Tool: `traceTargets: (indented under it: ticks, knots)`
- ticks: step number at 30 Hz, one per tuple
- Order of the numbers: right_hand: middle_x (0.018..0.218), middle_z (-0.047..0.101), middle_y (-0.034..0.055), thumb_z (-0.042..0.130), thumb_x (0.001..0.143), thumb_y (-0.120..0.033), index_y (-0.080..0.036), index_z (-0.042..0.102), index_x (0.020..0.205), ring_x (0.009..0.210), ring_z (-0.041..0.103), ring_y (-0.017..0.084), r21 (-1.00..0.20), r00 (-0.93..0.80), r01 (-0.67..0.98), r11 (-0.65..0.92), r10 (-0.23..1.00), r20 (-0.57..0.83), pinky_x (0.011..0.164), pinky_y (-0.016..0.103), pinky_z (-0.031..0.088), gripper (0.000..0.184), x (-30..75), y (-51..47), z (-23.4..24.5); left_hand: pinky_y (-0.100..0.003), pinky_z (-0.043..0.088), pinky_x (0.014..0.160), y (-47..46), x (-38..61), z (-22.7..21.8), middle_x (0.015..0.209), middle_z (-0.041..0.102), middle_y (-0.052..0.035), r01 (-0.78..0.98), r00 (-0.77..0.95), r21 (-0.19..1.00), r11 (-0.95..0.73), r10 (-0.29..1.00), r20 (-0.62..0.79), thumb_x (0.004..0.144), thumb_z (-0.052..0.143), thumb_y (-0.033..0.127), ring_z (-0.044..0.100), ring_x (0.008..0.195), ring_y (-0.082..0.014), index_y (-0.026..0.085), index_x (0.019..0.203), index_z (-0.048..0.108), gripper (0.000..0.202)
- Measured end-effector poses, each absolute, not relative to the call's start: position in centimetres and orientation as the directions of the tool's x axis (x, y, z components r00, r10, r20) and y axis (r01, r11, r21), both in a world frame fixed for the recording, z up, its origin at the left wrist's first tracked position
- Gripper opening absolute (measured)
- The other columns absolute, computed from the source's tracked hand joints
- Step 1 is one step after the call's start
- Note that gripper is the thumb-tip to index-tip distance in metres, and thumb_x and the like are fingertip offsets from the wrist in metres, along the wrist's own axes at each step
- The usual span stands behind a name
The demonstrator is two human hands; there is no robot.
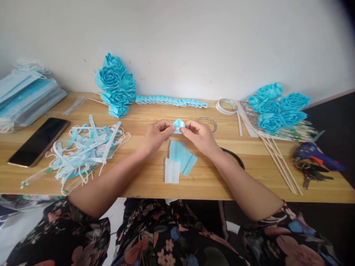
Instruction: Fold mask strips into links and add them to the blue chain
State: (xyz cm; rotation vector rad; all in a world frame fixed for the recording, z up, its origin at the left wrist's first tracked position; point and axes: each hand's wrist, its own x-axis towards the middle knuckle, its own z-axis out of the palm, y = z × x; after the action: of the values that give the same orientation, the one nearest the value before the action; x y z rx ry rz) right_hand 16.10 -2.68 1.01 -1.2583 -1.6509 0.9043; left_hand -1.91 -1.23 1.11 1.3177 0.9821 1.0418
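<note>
Between my two hands, above the middle of the table, is a small folded piece of blue and white mask fabric (179,125). My left hand (158,136) pinches its left edge between thumb and fingers. On the other side, my right hand (200,137) pinches the right edge the same way. Just below my hands lie several cut pieces of mask fabric (177,150), some blue side up and one pale (172,171). Behind my right hand a thin ring of tape (215,125) lies partly hidden.
Mask scraps (83,147), a phone (39,142) and stacked face masks (27,94) lie left. At the back are blue fabric flowers (116,85), a pleated strip (172,100) and a tape roll (226,106). Right are more flowers (269,107), sticks (277,162), a glue gun (316,155) and keys (310,173).
</note>
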Motion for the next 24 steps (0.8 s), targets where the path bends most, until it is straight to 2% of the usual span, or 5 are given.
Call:
traceTargets:
  ticks: [7,13,17,20,24]
  knots:
    - [0.062,0.042,-0.0036,0.060,0.084,-0.034,-0.021,0.046,0.065,0.057,0.037,0.010,-0.859,-0.173,0.440,0.264,0.963,0.207,0.054,0.026,0.030,0.027,15.82,-2.93,0.98,-0.024,0.040,0.058,-1.20,-1.78,1.21,0.066,0.058,0.0010,-0.033,0.294,0.999,-0.012,0.955,0.021,0.075,0.071,0.044,0.048,0.059,-0.0094,0.016,0.076,0.064,0.028]
    - [0.061,0.043,-0.0037,0.060,0.085,-0.034,-0.020,0.047,0.064,0.057,0.038,0.010,-0.834,-0.202,0.476,0.278,0.958,0.204,0.054,0.026,0.031,0.028,15.80,-3.09,0.92,-0.023,0.038,0.058,-1.19,-1.69,1.06,0.066,0.058,0.0015,-0.065,0.287,0.998,-0.020,0.957,0.038,0.069,0.077,0.040,0.047,0.061,-0.0091,0.016,0.069,0.063,0.028]
    - [0.067,0.056,-0.0022,0.058,0.086,-0.031,-0.020,0.060,0.074,0.061,0.048,0.012,-0.859,-0.198,0.438,0.266,0.960,0.196,0.058,0.026,0.038,0.016,15.91,-2.93,0.83,-0.023,0.037,0.058,-1.07,-1.81,0.93,0.066,0.058,0.0016,-0.069,0.260,0.997,-0.024,0.965,0.041,0.071,0.075,0.037,0.046,0.061,-0.0090,0.016,0.072,0.064,0.024]
    - [0.080,0.067,0.0005,0.061,0.086,-0.032,-0.022,0.067,0.089,0.070,0.059,0.014,-0.868,-0.120,0.402,0.292,0.956,0.266,0.067,0.028,0.045,0.012,15.92,-2.95,0.98,-0.022,0.036,0.056,-0.91,-1.86,0.74,0.066,0.056,0.0021,-0.066,0.238,0.997,-0.026,0.970,0.041,0.073,0.073,0.037,0.045,0.059,-0.0082,0.015,0.073,0.064,0.023]
    - [0.075,0.068,0.0000,0.063,0.085,-0.031,-0.022,0.065,0.079,0.069,0.060,0.015,-0.779,-0.074,0.489,0.393,0.908,0.411,0.069,0.029,0.047,0.011,15.70,-3.22,1.27,-0.022,0.037,0.056,-0.86,-1.73,0.62,0.066,0.055,0.0024,-0.058,0.241,0.998,-0.020,0.970,0.034,0.072,0.074,0.038,0.046,0.060,-0.0081,0.015,0.073,0.062,0.026]
